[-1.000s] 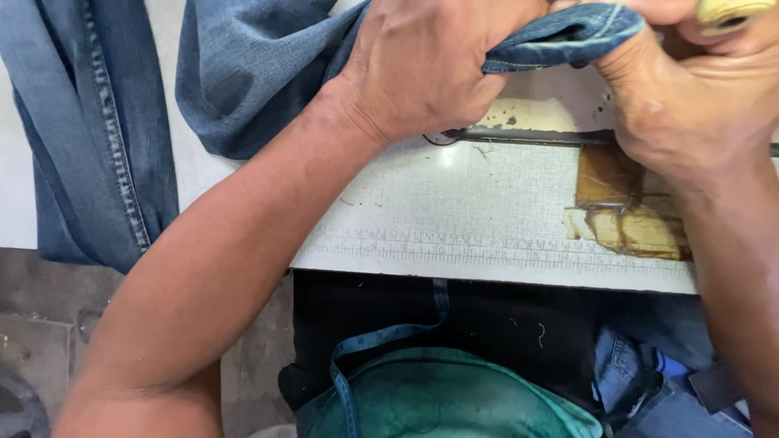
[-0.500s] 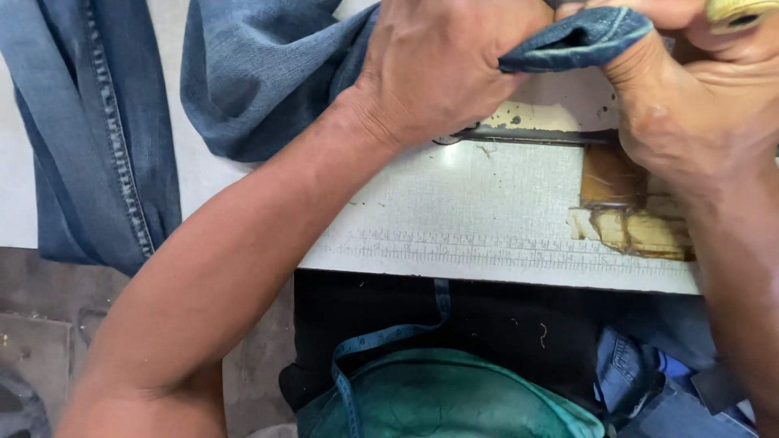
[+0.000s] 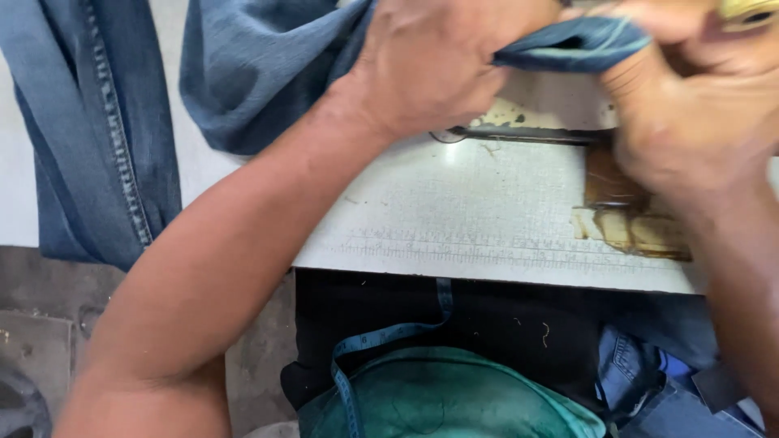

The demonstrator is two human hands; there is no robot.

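My left hand (image 3: 442, 61) is closed on a fold of blue denim cloth (image 3: 260, 73) near the top middle of the head view. My right hand (image 3: 690, 113), blurred, grips the same denim's folded edge (image 3: 568, 45) just to the right, above the white worktable (image 3: 471, 219). The two hands hold the cloth between them, close together. A yellow thing at the top right corner (image 3: 751, 10) is cut off by the frame.
More denim with stitched seams (image 3: 97, 138) hangs over the table's left edge. A dark slot and worn brown patch (image 3: 625, 219) mark the table. A blue tape measure (image 3: 381, 341) hangs over my teal shirt (image 3: 454, 397). Jeans lie at lower right (image 3: 649, 381).
Both hands have shifted slightly right and down with the denim fold, and the right hand is now blurred from motion.
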